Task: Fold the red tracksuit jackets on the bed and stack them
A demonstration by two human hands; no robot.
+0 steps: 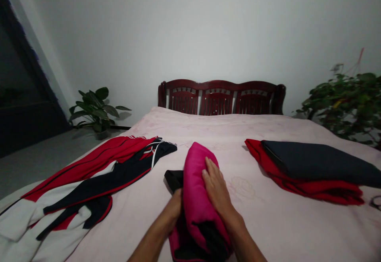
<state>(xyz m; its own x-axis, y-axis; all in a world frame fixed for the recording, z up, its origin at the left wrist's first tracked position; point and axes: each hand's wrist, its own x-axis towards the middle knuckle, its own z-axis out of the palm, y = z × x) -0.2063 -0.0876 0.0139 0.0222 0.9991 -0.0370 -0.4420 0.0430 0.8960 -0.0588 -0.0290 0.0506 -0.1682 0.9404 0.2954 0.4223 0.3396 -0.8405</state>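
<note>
A bright pink garment with black parts (196, 186), thick and folded into a bundle, lies on the bed in front of me. My right hand (214, 184) rests on its right side, fingers stretched out along the pink fabric. At the left side of the bundle is my left hand (175, 206), tucked against the fold next to a black flap (174, 180). The pink cloth hides the fingers of that hand, so I cannot see whether they grip it.
Left on the pale pink bedspread (241, 222) lie spread red, navy and white clothes (119, 178). Folded dark navy cloth (315, 161) sits on red cloth (327, 190) at right. Beyond are a wooden headboard (218, 97) and potted plants (97, 109) on both sides.
</note>
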